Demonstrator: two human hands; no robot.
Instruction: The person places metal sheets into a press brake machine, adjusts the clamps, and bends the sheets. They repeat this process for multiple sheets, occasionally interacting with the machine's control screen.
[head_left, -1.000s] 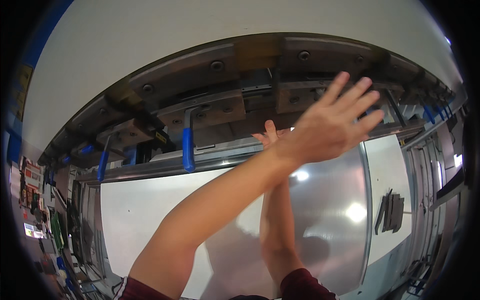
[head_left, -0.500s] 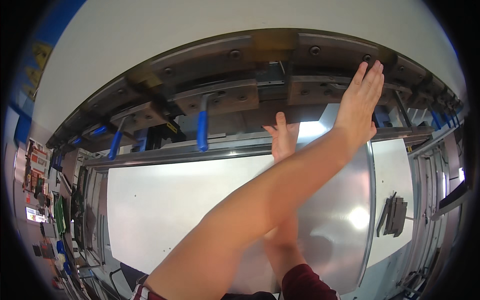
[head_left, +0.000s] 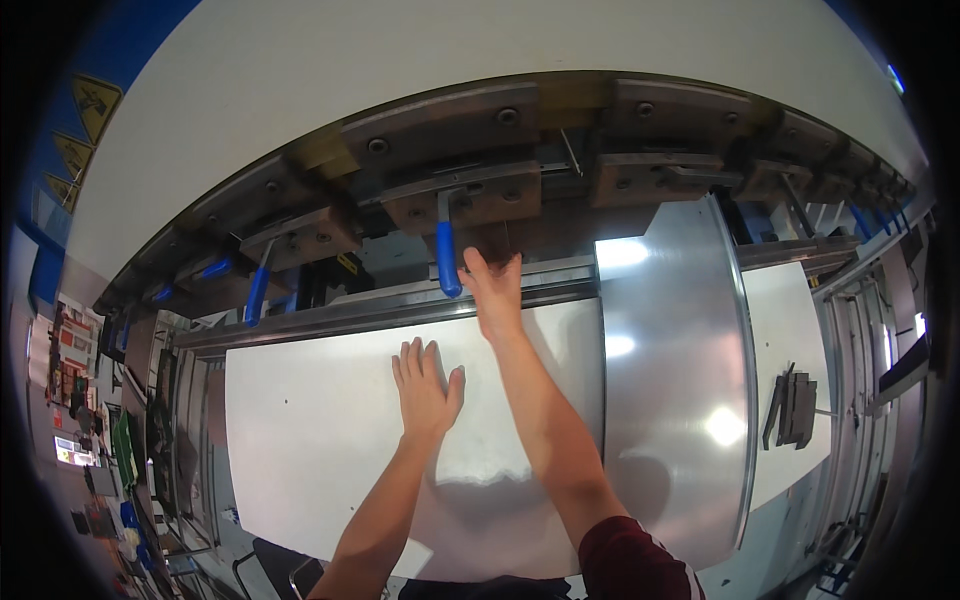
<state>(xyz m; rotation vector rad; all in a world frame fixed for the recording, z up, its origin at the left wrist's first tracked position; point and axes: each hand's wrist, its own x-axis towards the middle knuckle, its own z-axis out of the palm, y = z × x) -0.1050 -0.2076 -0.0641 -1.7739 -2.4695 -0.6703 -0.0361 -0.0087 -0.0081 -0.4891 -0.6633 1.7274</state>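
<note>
My left hand (head_left: 425, 395) is open, fingers apart, palm down over a white panel (head_left: 310, 450). Farther forward, my right hand (head_left: 495, 298) reaches up to the lower edge of a dark metal blade (head_left: 560, 228) below the machine's clamps. Its thumb stands away from the fingers, which are partly hidden, and no grip on anything shows. Just left of that hand hangs a clamp lever with a blue handle (head_left: 447, 262). A shiny sheet of metal (head_left: 675, 350) lies to the right, its far end beneath the blade's right end.
Dark clamp blocks (head_left: 440, 110) run across the machine's pale front (head_left: 480, 35). Another blue-handled lever (head_left: 257, 296) hangs at left. A dark rail (head_left: 380, 318) crosses behind the white panel. Dark metal pieces (head_left: 795, 410) lie at right, beyond the sheet.
My left hand has come off the clamp at the right, back to the white panel, so my arms no longer cross. My right hand has shifted left toward the blue handle.
</note>
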